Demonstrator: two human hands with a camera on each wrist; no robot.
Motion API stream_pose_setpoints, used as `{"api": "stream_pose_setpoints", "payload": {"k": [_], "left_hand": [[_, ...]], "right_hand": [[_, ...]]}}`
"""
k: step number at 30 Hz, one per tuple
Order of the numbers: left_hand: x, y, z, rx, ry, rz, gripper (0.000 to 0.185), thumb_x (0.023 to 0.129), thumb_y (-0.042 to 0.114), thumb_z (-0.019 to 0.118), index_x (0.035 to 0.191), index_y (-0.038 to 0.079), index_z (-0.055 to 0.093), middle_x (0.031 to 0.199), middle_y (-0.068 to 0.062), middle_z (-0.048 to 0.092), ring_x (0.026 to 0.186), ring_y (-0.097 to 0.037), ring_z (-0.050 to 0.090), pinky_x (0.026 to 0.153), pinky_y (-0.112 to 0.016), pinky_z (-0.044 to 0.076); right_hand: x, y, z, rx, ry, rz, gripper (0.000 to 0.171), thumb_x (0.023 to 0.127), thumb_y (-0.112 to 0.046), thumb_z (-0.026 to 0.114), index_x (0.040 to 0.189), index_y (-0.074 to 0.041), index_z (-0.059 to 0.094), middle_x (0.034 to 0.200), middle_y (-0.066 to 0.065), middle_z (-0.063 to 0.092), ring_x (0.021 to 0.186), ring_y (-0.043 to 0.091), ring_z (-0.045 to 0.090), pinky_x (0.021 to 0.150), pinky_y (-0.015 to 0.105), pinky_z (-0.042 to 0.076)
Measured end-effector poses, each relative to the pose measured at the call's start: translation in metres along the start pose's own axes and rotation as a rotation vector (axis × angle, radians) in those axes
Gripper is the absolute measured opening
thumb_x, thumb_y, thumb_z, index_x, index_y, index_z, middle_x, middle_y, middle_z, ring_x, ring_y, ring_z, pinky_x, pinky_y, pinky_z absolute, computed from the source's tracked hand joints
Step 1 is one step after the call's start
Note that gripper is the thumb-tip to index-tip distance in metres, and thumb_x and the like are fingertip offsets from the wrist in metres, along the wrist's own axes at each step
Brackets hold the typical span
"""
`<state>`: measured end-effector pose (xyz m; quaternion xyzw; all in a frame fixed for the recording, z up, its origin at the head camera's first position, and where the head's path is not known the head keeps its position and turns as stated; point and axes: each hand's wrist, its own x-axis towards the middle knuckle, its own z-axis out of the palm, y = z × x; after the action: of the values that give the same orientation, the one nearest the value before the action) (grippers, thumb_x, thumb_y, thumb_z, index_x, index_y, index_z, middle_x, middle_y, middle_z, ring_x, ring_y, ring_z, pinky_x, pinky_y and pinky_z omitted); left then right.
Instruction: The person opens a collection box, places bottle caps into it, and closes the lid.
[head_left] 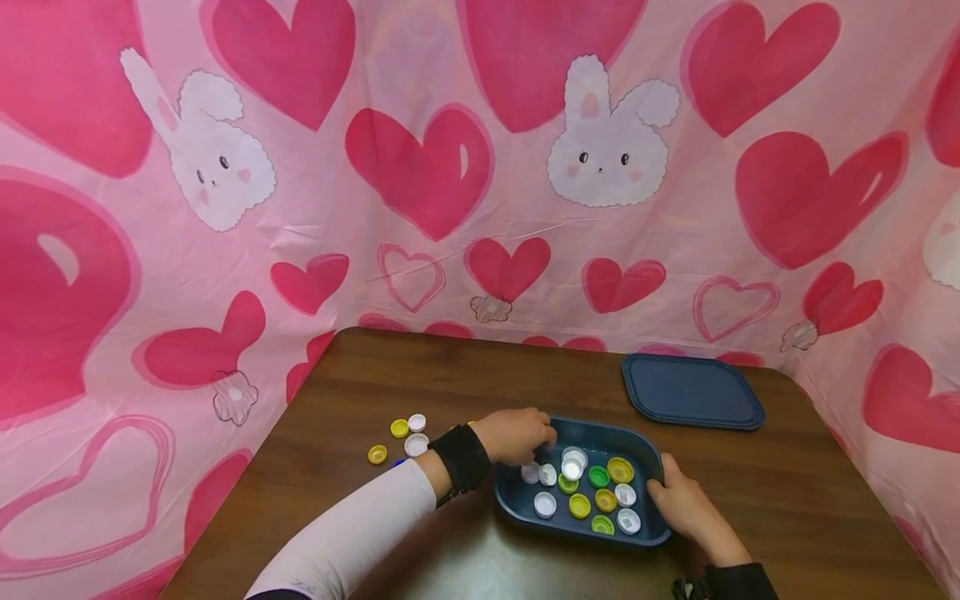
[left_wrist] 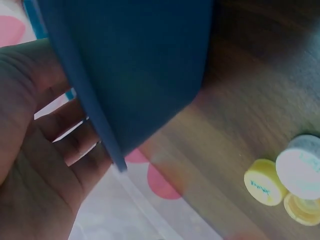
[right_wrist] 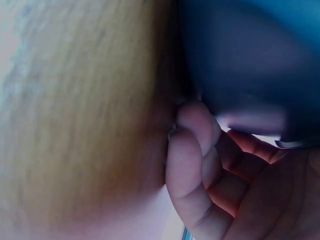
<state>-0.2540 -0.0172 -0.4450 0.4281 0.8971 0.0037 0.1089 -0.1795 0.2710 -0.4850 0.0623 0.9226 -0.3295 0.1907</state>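
A dark blue tray [head_left: 517, 510] stands on the table, with several white, yellow and green bottle caps [head_left: 579, 506] inside. My left hand [head_left: 516, 435] reaches over its back left rim, fingers bent down into it. From the left wrist, the fingers [left_wrist: 75, 140] pass behind the rim and their tips are hidden, so I cannot tell whether they hold a cap. White caps [head_left: 547, 475] lie just below that hand. My right hand [head_left: 692, 506] grips the right end of the tray, thumb at the rim, curled fingers [right_wrist: 185, 165] low against the outside.
Left of the tray, several loose caps [head_left: 377, 454] lie on the brown table [head_left: 360, 533], partly behind the left forearm. A dark blue lid [head_left: 692, 392] lies flat at the back right. Pink cloth with hearts and rabbits [head_left: 517, 192] hangs around the table.
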Motion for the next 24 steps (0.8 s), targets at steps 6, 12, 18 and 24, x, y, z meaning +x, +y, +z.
{"api": "stream_pose_setpoints", "payload": {"k": [6, 12, 18, 24], "left_hand": [[-0.011, -0.010, -0.009, -0.051, 0.080, 0.028, 0.029, 0.091, 0.017, 0.076, 0.120, 0.018, 0.073, 0.108, 0.002, 0.065, 0.096, -0.010, 0.056, 0.088, -0.020, 0.053], [-0.022, -0.023, -0.018, -0.080, 0.133, -0.002, 0.031, 0.090, 0.016, 0.076, 0.121, 0.017, 0.072, 0.110, 0.001, 0.065, 0.100, -0.012, 0.057, 0.089, -0.022, 0.054], [-0.036, -0.039, -0.023, -0.077, 0.174, -0.059, 0.039, 0.091, 0.018, 0.075, 0.128, 0.015, 0.068, 0.120, -0.002, 0.067, 0.112, -0.017, 0.062, 0.096, -0.029, 0.054], [-0.053, -0.059, -0.015, -0.126, 0.175, -0.141, 0.053, 0.091, 0.019, 0.074, 0.141, 0.014, 0.059, 0.138, -0.006, 0.061, 0.128, -0.024, 0.056, 0.104, -0.039, 0.050]], "right_hand": [[-0.001, -0.001, -0.001, 0.007, -0.008, 0.004, 0.045, 0.103, -0.018, 0.044, 0.138, 0.007, 0.029, 0.125, 0.036, 0.054, 0.100, 0.035, 0.062, 0.083, 0.049, 0.052], [-0.002, -0.003, -0.001, 0.007, -0.007, -0.002, 0.045, 0.103, -0.017, 0.043, 0.138, 0.007, 0.029, 0.124, 0.036, 0.055, 0.099, 0.035, 0.063, 0.082, 0.049, 0.053], [-0.002, -0.002, -0.001, -0.006, 0.009, -0.020, 0.042, 0.102, -0.016, 0.044, 0.136, 0.007, 0.031, 0.123, 0.036, 0.055, 0.099, 0.036, 0.062, 0.081, 0.049, 0.052], [-0.001, -0.002, 0.000, 0.000, -0.001, -0.004, 0.042, 0.102, -0.016, 0.043, 0.135, 0.006, 0.031, 0.123, 0.036, 0.055, 0.098, 0.035, 0.062, 0.080, 0.047, 0.053]]}}
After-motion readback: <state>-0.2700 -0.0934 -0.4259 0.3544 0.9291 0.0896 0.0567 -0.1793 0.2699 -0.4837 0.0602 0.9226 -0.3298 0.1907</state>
